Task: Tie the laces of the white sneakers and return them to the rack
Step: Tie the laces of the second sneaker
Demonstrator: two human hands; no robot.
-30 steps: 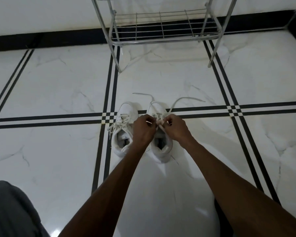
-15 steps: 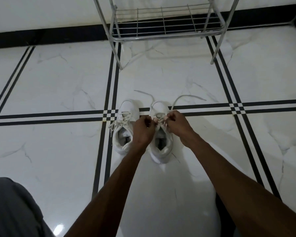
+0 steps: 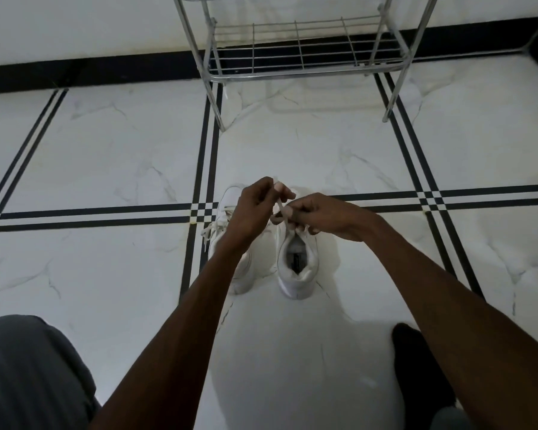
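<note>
Two white sneakers stand side by side on the marble floor, toes pointing away from me. The right sneaker [image 3: 297,268] has its opening toward me. My left hand [image 3: 255,209] is raised above its tongue, pinching a lace [image 3: 280,207] that runs down to the shoe. My right hand [image 3: 326,217] grips the other lace end close beside it, over the shoe's eyelets. The left sneaker [image 3: 230,243] is partly hidden behind my left forearm; its laces [image 3: 212,231] lie loose over its side.
A metal wire shoe rack [image 3: 305,57] stands against the wall beyond the sneakers, its lowest shelf bare. My grey-clad knee [image 3: 28,373] fills the lower left. A dark foot [image 3: 416,367] rests on the floor at lower right. Black stripes cross the tiles.
Both hands have lifted the laces off the floor and up above the right sneaker. The left hand rose higher, drawing its lace taut. The camera moved closer.
</note>
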